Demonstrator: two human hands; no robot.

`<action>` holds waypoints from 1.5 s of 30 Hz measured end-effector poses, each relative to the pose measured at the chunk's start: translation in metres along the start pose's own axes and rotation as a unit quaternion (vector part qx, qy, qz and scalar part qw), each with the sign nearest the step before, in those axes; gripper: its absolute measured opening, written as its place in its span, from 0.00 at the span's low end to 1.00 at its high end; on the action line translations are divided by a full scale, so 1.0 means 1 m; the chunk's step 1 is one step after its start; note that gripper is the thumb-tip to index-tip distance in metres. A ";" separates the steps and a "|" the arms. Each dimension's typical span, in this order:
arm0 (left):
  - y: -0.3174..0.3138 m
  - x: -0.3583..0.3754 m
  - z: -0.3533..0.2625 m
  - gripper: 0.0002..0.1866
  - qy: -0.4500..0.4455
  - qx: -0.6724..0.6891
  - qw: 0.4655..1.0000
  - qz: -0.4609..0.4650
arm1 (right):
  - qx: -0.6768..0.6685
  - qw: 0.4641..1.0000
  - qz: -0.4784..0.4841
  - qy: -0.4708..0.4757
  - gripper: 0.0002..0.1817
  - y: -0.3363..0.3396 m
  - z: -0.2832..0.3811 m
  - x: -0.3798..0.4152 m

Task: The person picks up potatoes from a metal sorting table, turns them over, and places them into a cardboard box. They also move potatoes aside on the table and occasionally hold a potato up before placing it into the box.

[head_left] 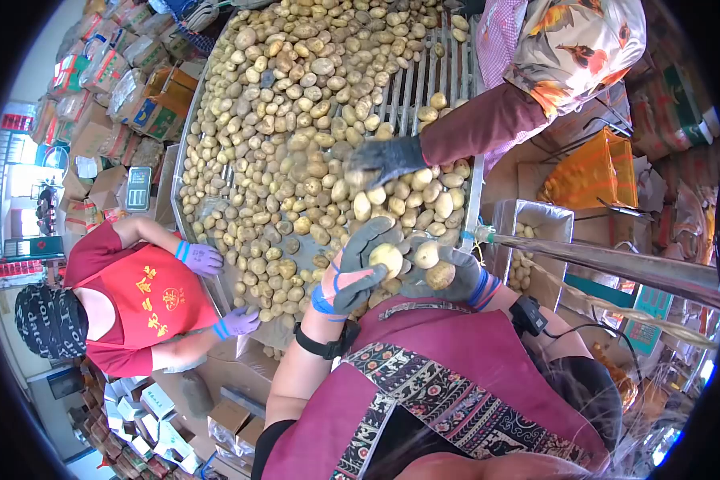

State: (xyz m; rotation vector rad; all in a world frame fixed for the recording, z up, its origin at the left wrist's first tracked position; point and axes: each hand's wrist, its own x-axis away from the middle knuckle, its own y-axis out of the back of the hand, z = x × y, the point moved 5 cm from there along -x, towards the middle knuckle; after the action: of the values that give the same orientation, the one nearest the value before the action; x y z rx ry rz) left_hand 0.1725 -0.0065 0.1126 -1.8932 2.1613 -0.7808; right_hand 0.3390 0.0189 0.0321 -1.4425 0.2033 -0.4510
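Note:
Both of my hands wear grey-palmed work gloves and are close together over the near edge of a slatted sorting table (pixel 436 58) piled with potatoes (pixel 296 104). My left hand (pixel 355 272) is closed around a pale, yellowish potato (pixel 386 260). In my right hand (pixel 461 272) are two potatoes, a light one (pixel 426 254) and a browner one (pixel 439 277) just below it. More potatoes (pixel 408 210) lie directly beyond my fingers.
A co-worker's dark-gloved hand (pixel 392 160) reaches in from the right. On the left, another person in a red apron (pixel 164 292) rests purple gloves at the table edge. A metal pole (pixel 600 262) and a lined box (pixel 536 218) of potatoes stand right.

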 end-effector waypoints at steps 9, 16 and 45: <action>-0.014 0.001 0.045 0.36 -0.028 -0.605 0.796 0.010 | 0.774 0.559 0.073 0.289 0.43 0.000 0.006 0.030; -0.008 0.019 0.019 0.40 -0.023 -0.197 0.980 -0.031 | 0.105 0.981 -0.160 0.001 0.24 0.024 0.000 0.057; 0.091 0.018 0.050 0.28 0.006 -0.664 0.711 -0.232 | 0.328 0.926 -0.188 -0.004 0.27 0.016 0.007 0.049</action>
State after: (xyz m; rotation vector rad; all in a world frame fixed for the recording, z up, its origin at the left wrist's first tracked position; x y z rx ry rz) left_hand 0.1127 -0.0325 0.0299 -2.9901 2.4088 1.2103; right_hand 0.3890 0.0057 0.0241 -0.8130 -0.2268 -0.7428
